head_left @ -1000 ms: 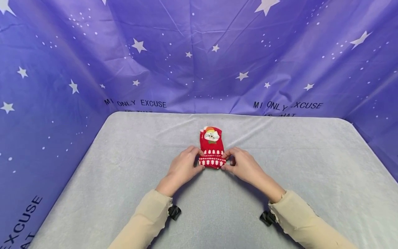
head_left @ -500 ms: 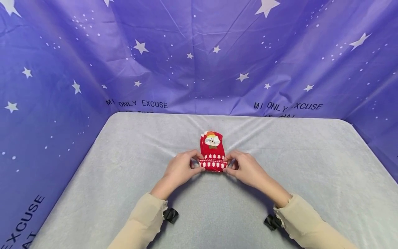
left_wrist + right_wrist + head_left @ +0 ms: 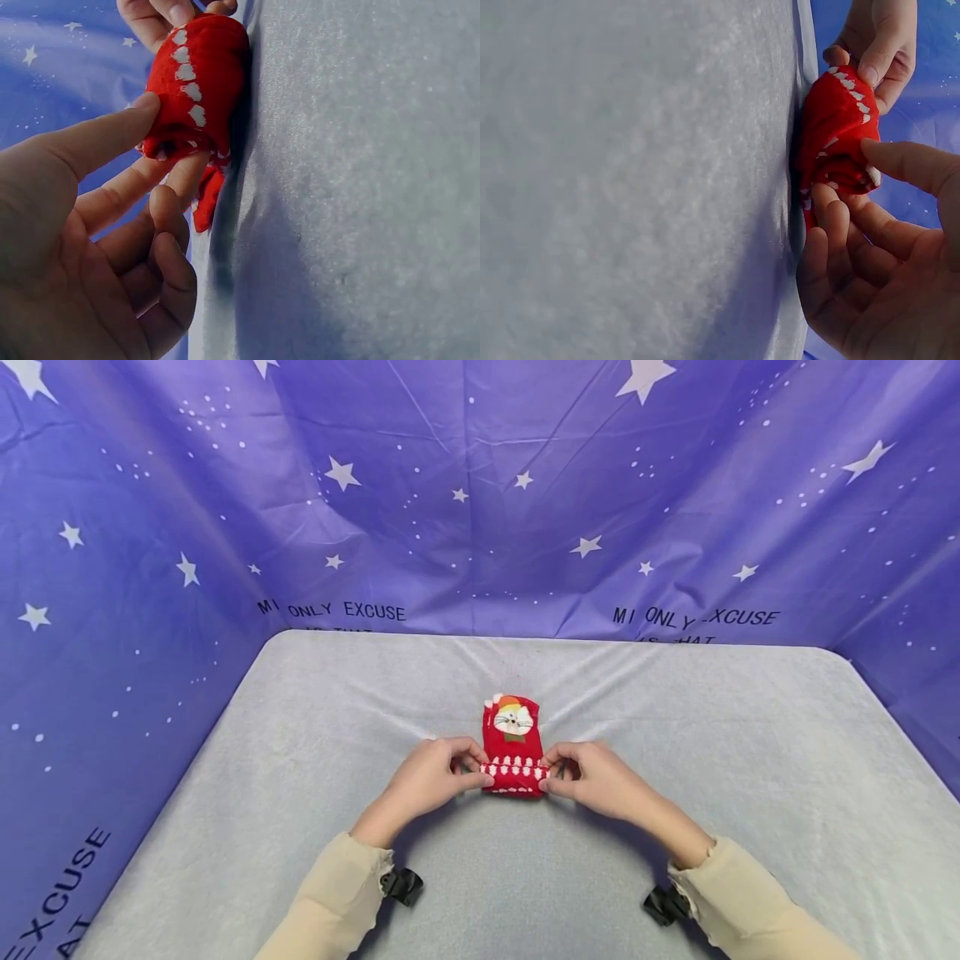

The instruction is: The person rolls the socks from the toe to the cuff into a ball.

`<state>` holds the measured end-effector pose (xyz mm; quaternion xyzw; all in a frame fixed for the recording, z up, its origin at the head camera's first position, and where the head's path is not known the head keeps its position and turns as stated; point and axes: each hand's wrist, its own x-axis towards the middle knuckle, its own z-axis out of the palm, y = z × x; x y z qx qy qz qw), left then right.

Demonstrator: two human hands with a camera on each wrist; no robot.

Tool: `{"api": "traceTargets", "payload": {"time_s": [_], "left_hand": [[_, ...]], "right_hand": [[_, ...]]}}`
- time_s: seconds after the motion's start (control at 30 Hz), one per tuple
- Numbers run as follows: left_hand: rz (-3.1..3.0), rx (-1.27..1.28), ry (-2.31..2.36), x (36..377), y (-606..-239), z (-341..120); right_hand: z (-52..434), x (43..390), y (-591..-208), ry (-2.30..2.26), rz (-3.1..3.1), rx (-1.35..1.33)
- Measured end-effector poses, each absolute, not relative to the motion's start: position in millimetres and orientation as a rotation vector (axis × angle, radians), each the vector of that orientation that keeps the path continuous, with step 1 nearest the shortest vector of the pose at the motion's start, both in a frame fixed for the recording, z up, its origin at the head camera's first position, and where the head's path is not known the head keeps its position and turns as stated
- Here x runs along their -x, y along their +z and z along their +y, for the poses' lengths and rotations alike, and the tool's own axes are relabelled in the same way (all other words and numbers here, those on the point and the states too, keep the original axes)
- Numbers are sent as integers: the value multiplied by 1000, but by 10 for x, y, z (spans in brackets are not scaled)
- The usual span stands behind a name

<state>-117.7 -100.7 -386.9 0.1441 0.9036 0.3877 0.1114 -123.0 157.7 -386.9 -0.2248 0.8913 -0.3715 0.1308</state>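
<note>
Head view shows the red sock (image 3: 513,745) lying near the middle of the grey desk (image 3: 750,760), its near end rolled into a tight band that could spring loose if either pinch slackens, or roll crooked if one side runs ahead of the other. It is bright red with white tree-like marks on the roll and a cartoon face at the flat far end. The left hand (image 3: 431,777) and right hand (image 3: 596,777) sit apart, each pinching one end of that roll between thumb and fingers.
</note>
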Motion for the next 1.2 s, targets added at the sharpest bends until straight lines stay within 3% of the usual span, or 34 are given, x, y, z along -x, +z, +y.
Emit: {"api": "traceTargets", "payload": {"time_s": [0.53,0.9,1.2], "left_hand": [[2687,-244,1088,1264,-3932,-929],[2734,-159,1058,1317,-3923,-854],[2832,-400,1125,1298,-3935,-812]], "right_hand": [[1548,1325,-3935,-1163,2596,546],[1433,1253,-3950,-1051,2855,801],[1400,1312,-3948,-1032,2874,712]]}}
